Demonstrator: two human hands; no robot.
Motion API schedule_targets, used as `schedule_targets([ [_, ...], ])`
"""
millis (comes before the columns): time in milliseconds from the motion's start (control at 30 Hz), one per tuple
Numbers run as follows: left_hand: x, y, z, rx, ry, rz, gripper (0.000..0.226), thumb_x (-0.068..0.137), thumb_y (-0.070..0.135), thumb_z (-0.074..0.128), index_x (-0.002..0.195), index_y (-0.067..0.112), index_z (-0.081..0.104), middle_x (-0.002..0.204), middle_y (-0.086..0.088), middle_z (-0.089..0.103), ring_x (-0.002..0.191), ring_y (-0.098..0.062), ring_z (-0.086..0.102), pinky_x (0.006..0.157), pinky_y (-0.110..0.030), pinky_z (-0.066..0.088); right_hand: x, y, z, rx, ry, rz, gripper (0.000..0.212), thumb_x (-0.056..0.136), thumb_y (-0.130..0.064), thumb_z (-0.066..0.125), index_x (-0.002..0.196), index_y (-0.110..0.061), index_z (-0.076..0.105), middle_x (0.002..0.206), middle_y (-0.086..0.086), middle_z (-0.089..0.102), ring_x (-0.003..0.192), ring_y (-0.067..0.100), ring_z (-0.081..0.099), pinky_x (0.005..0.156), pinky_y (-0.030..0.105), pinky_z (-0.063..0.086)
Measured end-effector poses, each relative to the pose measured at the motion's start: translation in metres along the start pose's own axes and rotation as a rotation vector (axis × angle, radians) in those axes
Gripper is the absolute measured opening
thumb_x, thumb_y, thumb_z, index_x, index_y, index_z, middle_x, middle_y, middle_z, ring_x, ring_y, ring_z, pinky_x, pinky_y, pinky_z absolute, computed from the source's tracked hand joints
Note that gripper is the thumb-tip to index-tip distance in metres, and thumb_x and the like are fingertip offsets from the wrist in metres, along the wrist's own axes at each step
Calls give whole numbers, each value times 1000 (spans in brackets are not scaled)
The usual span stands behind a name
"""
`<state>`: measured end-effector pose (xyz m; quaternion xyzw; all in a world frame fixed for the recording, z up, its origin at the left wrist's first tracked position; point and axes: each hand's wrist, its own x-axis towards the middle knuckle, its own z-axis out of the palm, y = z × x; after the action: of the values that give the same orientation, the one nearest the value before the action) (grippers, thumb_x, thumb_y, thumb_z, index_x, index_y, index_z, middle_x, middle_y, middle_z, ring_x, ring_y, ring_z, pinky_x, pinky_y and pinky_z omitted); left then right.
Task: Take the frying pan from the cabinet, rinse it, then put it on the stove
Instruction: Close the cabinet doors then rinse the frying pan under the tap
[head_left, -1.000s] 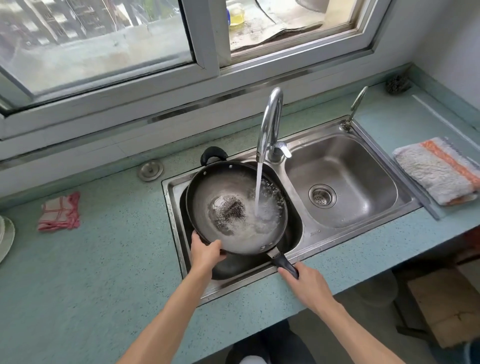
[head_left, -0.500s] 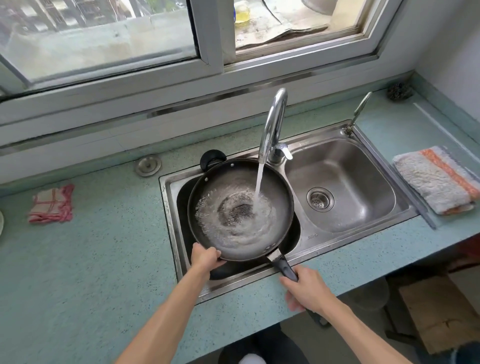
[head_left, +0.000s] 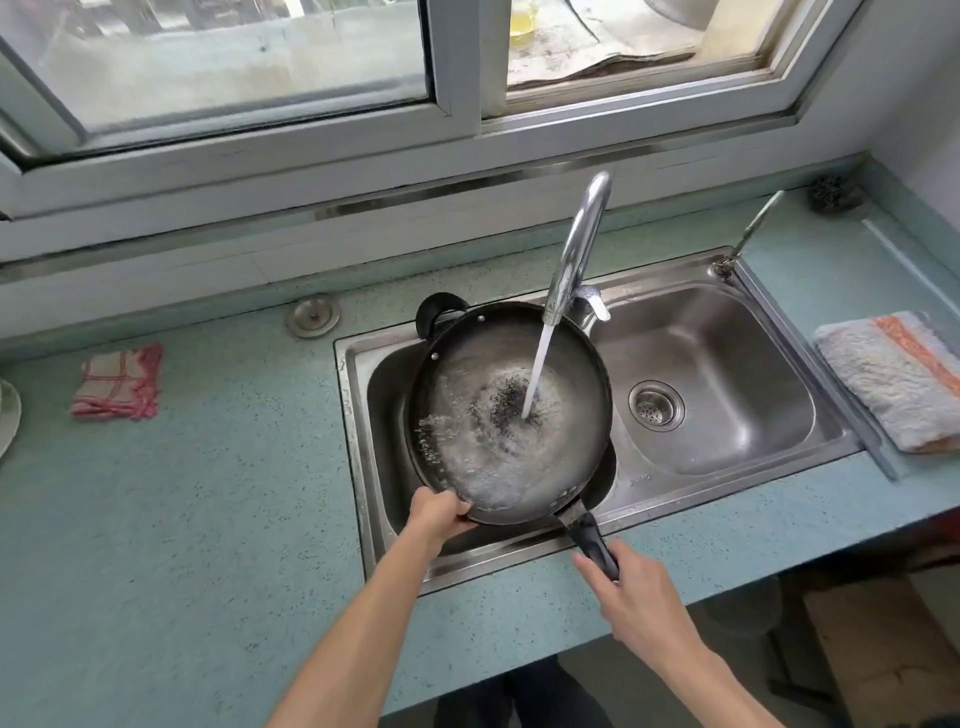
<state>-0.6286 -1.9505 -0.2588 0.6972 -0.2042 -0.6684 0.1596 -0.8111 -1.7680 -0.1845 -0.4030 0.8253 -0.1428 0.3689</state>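
The dark frying pan (head_left: 566, 374) hangs over the left basin of the steel double sink (head_left: 727, 470). Water runs from the chrome faucet (head_left: 579, 249) into the pan's middle and swirls toward its near-left side. My left hand (head_left: 434, 514) grips the pan's near-left rim. My right hand (head_left: 631, 592) is closed around the black handle (head_left: 592, 543) at the pan's near-right. A second black pot sits under the pan in the basin, its loop handle (head_left: 434, 312) showing at the back.
The right basin with its drain (head_left: 655, 406) holds nothing. A folded towel (head_left: 893, 379) lies on the counter to the right, a red checked cloth (head_left: 118, 382) to the left. A round steel cover (head_left: 313, 315) sits behind the sink. Window frame runs along the back.
The pan has tipped so the water has washed from its right side to its near-left side. Both hands keep their hold; the view has drifted slightly.
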Motion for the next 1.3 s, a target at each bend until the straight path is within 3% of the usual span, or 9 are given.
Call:
schedule_targets([
  [167, 2, -4, 0, 35, 154, 30, 10, 92, -3, 54, 101, 0, 54, 89, -11, 55, 67, -18, 51, 39, -22, 42, -5, 12, -6, -36, 5, -3, 42, 93, -51, 56, 70, -18, 46, 59, 2, 55, 52, 23, 54, 49, 33, 41],
  [333, -4, -15, -7, -101, 92, 2, 26, 91, -15, 50, 87, 10, 55, 97, -15, 64, 79, -24, 61, 73, -41, 58, -4, 28, -3, -37, -17, 19, 44, 90, -53, 59, 74, -13, 52, 65, 11, 64, 49, 16, 49, 47, 31, 41],
  [400, -6, -14, -12, -115, 106, 35, 28, 87, -19, 51, 90, 8, 58, 99, -17, 65, 85, -28, 63, 71, -43, 59, -1, 29, -4, -11, -28, 31, 43, 89, -52, 61, 74, -12, 55, 64, 9, 63, 50, 14, 49, 47, 30, 40],
  [567, -23, -1, -30, -118, 97, 66, 47, 82, -19, 55, 126, 0, 52, 110, -20, 66, 99, -35, 66, 61, -41, 61, 4, 33, -2, 13, -63, 36, 40, 89, -46, 64, 76, -8, 59, 60, 0, 54, 52, 13, 45, 50, 29, 36],
  [667, -33, 6, -37, -82, 111, 96, 46, 81, -16, 56, 123, 1, 49, 97, -15, 64, 86, -32, 65, 69, -46, 61, 4, 33, 1, 14, -75, 29, 40, 89, -44, 64, 73, -9, 57, 59, -3, 50, 51, 12, 42, 49, 26, 33],
  [800, -51, 12, -40, -58, 163, 157, 45, 81, -15, 57, 118, 6, 44, 102, -15, 61, 81, -32, 65, 73, -47, 61, 4, 33, 3, 41, -113, 10, 38, 90, -43, 64, 65, -18, 49, 57, -5, 47, 51, 10, 40, 50, 26, 30],
  [933, -66, 19, -38, -7, 239, 242, 44, 81, -7, 63, 116, 13, 44, 106, -16, 60, 94, -37, 69, 64, -41, 62, 7, 39, 6, 69, -138, -9, 39, 89, -45, 64, 70, -12, 57, 57, -6, 46, 51, 8, 38, 51, 24, 29],
  [1133, -79, 31, -36, 139, 302, 338, 39, 66, 19, 72, 94, 30, 47, 101, -4, 62, 87, -30, 70, 75, -48, 62, 10, 37, 6, 106, -178, -43, 39, 91, -44, 63, 62, -22, 49, 56, -9, 41, 49, 6, 34, 48, 21, 25],
  [1300, -96, 48, -26, 196, 327, 397, 50, 64, 25, 74, 107, 24, 48, 94, 5, 59, 89, -24, 68, 81, -47, 60, 14, 35, 3, 126, -215, -65, 39, 91, -48, 60, 64, -23, 48, 56, -9, 41, 50, 6, 36, 49, 22, 25],
])
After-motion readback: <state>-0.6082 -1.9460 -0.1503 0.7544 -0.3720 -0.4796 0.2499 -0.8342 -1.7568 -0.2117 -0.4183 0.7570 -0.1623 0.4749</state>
